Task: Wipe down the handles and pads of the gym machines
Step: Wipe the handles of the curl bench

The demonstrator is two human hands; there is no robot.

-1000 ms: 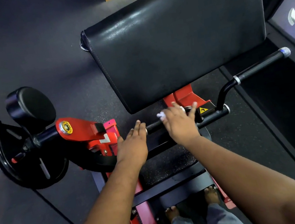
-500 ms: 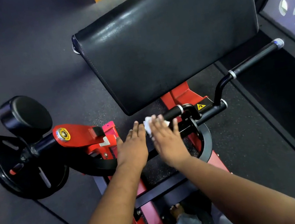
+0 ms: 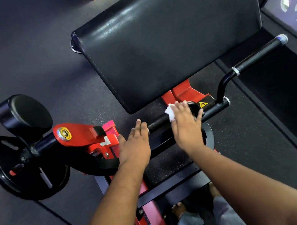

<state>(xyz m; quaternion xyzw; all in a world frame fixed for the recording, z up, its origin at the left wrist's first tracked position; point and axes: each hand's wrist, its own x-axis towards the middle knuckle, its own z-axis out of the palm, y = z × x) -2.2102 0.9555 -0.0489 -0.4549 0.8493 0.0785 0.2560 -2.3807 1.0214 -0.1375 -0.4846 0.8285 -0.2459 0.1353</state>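
Handle bar on the red curl machine is getting wiped right now, and compared to half a second back the right hand has slid along it toward the right, up near the yellow warning sticker. A second ago it was sitting about there too, so it's going back and forth. The left hand is staying put at the left end of the bar, fingers straight and flat, holding nothing.

The white cloth is mostly buried under the right hand's fingers, only a crumpled corner poking out on the left. That hand is lying fairly flat, pressing the cloth on the bar; I can't tell how much of it is actually pinched. The bar itself is hidden under both hands, with just a short black stretch showing between them.

The big black pad is sitting just beyond the hands, its top edge cut off by the frame. The long side handle is sticking out to the right, well clear of both hands.
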